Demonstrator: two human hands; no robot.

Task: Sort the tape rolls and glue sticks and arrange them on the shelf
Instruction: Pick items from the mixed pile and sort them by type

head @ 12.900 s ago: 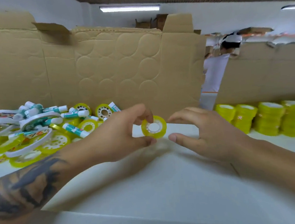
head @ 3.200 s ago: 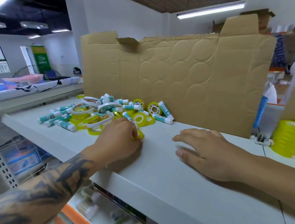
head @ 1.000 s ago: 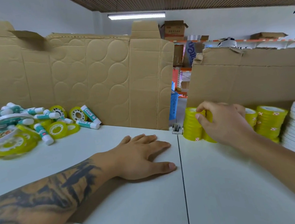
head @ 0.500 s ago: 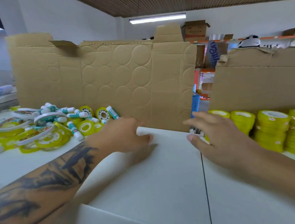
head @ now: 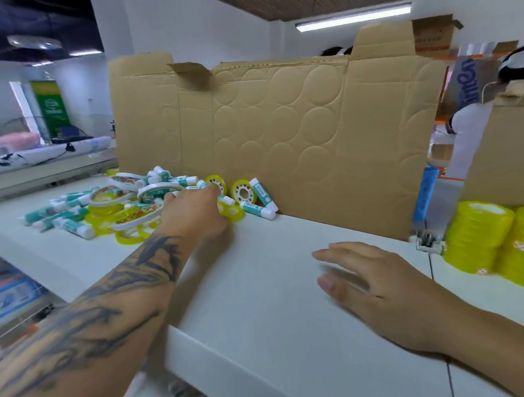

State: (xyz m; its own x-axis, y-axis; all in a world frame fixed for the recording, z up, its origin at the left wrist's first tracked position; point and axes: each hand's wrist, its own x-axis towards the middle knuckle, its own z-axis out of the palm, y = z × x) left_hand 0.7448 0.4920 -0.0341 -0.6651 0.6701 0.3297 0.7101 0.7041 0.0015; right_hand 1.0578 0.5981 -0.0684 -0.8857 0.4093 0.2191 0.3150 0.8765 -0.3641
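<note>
White shelf (head: 278, 292) runs left to right with cardboard (head: 281, 139) standing along its far edge. I see my left hand (head: 192, 214) at the pile (head: 112, 208) of tape rolls and glue sticks far left, fingers curled on a small yellow roll (head: 235, 212). My right hand (head: 386, 292) lies flat, fingers straight, near the stacked rolls (head: 476, 236) at right.

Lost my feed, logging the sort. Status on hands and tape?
Left hand in the mixed pile, fingers curled round a small yellow tape roll. Right hand flat, open on the shelf. Sorted yellow stacks right. Glue sticks crowd the roll.
</note>
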